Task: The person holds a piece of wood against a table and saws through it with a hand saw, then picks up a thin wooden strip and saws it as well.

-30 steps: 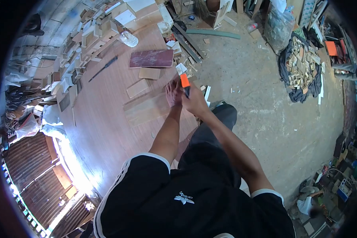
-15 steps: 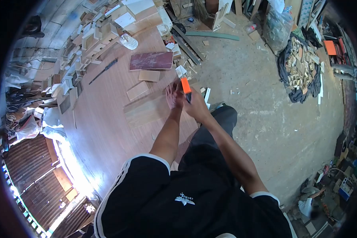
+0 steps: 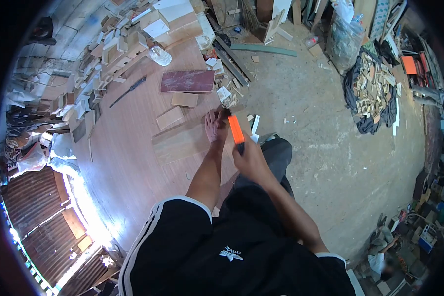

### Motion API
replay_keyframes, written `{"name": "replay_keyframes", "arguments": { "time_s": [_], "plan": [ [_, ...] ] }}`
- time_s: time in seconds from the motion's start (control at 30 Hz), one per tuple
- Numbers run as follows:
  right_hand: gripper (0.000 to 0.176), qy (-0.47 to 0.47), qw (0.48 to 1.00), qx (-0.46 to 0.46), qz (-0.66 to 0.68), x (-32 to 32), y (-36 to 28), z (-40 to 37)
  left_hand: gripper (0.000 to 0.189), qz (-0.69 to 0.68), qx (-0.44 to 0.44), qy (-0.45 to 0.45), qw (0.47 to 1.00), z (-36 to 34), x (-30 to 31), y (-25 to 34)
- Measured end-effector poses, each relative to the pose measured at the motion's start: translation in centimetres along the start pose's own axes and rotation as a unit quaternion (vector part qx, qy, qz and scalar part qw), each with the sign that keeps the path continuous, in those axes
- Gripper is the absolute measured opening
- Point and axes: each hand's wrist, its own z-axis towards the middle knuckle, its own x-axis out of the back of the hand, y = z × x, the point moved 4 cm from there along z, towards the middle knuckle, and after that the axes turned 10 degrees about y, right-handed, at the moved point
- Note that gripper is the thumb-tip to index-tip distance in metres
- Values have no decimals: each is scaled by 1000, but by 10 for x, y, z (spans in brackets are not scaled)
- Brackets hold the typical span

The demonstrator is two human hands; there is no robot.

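I record the right hand (image 3: 251, 160) with fingers curled closed around an orange-and-black tool (image 3: 236, 129), its long axis pointing forward and slightly left from them, its far end just right of the left fingers. I find the left hand (image 3: 215, 129) palm-down, fingers loosely spread, gripping nothing visible, on the pale board (image 3: 180, 142), which extends leftward from them on the tabletop (image 3: 128, 133), lengthwise across the tool's axis. Of 2 hands, the left is nearer the board; I cannot confirm tool-to-board contact.
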Motion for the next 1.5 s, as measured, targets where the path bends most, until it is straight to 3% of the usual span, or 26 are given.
{"name": "replay_keyframes", "arguments": {
  "time_s": [0.13,0.23,0.27,0.3,0.37,0.43,0.5,0.67,0.73,0.77,0.83,0.97,1.0,1.03,1.1,1.17,1.27,1.4,1.5],
  "plan": [
    [22,-12,998,-52,41,16,-12,-29,51,-9,-7,-4,1000,-2,10,10],
    [24,-16,998,-65,-7,-19,38,19,52,-7,1,-28,1000,-4,5,3],
    [24,-17,998,-62,-7,-28,44,28,54,20,-26,10,999,-9,-7,-6],
    [25,7,1000,-15,-21,-35,45,38,55,47,-53,49,996,-6,-5,-5],
    [33,30,999,32,-16,-40,49,34,55,10,-39,38,998,-11,-4,-9],
    [37,3,999,-32,16,-12,22,1,54,-89,11,32,995,-7,1,-2],
    [40,-8,999,-33,22,14,-12,-32,52,-73,8,27,997,-5,11,5],
    [34,-25,998,-56,1,-17,26,-3,51,-5,-17,-4,1000,-1,3,4],
    [28,19,1000,4,-19,-32,30,22,51,-64,101,-91,989,1,2,-2],
    [28,18,1000,2,-17,-30,31,16,51,-63,101,-93,989,-2,4,-1],
    [25,-14,999,-39,-28,-15,26,1,53,-7,-7,12,1000,-2,10,8],
    [25,-32,996,-75,42,30,-26,-54,56,-37,-4,22,999,-3,12,10],
    [24,-30,994,-89,51,33,-28,-58,56,-37,-3,21,999,-3,12,10],
    [23,8,998,-46,29,27,-19,-52,56,-32,-8,26,999,-2,11,9],
    [22,-1,1000,-15,-1,2,29,-23,56,-28,-15,33,999,-6,7,5],
    [21,-7,999,-32,34,-19,46,9,58,-9,-16,50,999,-10,-7,-3],
    [21,-25,998,-47,-32,-14,22,3,60,-19,10,12,1000,-7,-2,-1],
    [21,-9,999,-36,40,41,-42,-58,60,-38,18,-4,999,-4,2,3],
    [22,18,999,-17,29,32,-21,-49,58,-51,2,20,998,-4,8,8]
  ]
}}
